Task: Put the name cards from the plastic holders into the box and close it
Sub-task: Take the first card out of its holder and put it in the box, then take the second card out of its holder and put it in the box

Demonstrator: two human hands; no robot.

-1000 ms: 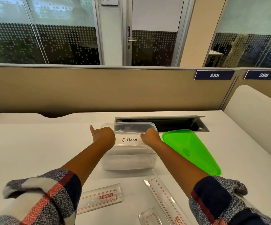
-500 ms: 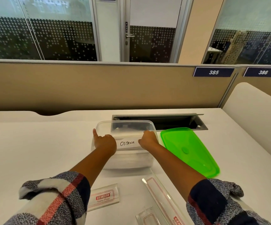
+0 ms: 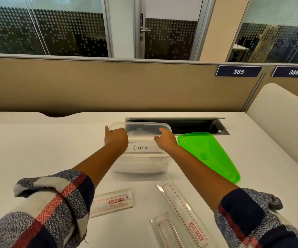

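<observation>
Hands reach over a clear plastic box [image 3: 141, 161] that stands open on the white desk [image 3: 37, 149]. The left hand [image 3: 116, 137] sits at the box's left rim, fingers curled in and the index finger pointing up; whether it grips anything cannot be told. The right hand [image 3: 166, 139] hovers over the right side of the opening with fingers loosely spread, holding nothing. A white name card [image 3: 142, 147] marked "OSTRICH" lies in the box between the two hands. The green lid [image 3: 209, 154] rests flat on the desk just beside the box, to its right. Three empty plastic holders lie nearer the person: one [image 3: 111, 203] by the left sleeve, a long one [image 3: 182, 212] and a short one [image 3: 164, 231] to the right.
</observation>
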